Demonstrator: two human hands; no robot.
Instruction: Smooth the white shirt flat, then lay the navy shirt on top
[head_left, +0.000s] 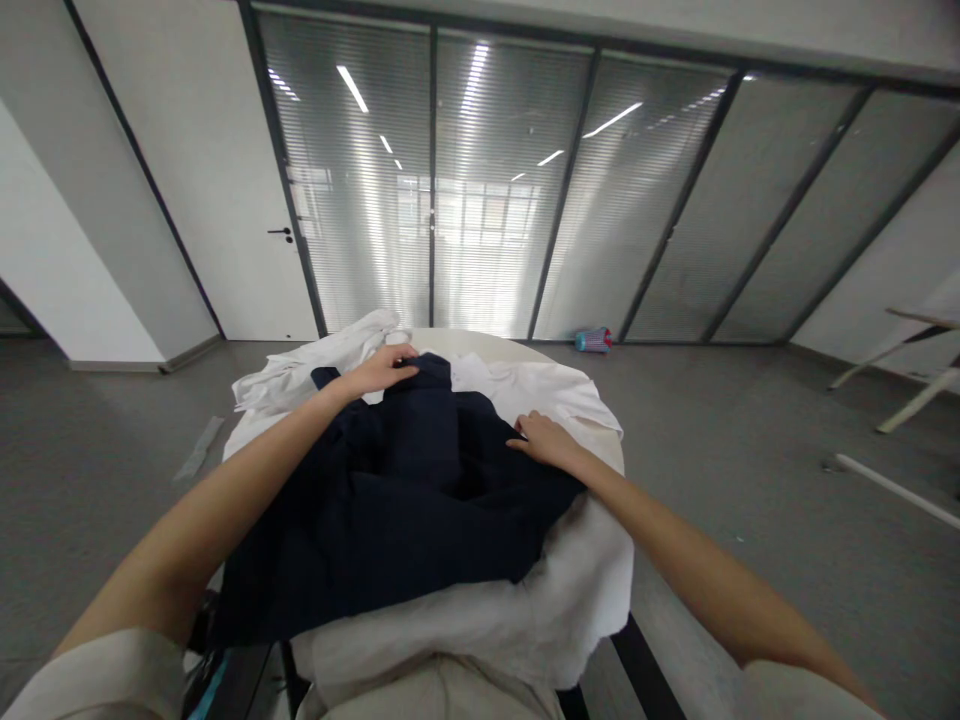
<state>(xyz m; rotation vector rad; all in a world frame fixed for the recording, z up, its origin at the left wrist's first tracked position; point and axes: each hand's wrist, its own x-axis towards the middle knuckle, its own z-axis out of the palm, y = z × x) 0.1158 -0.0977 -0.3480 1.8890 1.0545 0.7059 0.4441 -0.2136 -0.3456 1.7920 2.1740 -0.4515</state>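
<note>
A dark navy garment (405, 490) lies spread over white clothes (540, 400) on a small round white table (480, 345). My left hand (382, 368) reaches to the garment's far edge and its fingers curl onto the dark fabric there. My right hand (541, 438) rests on the garment's right edge, fingers pinching the cloth where it meets the white clothes. More white cloth (480, 620) hangs over the table's near side towards me.
Grey carpet surrounds the table. A glass wall with blinds (487, 180) and a white door (240, 200) stand behind it. A small blue container (592, 340) lies on the floor by the wall. White table legs (900, 400) show at the right.
</note>
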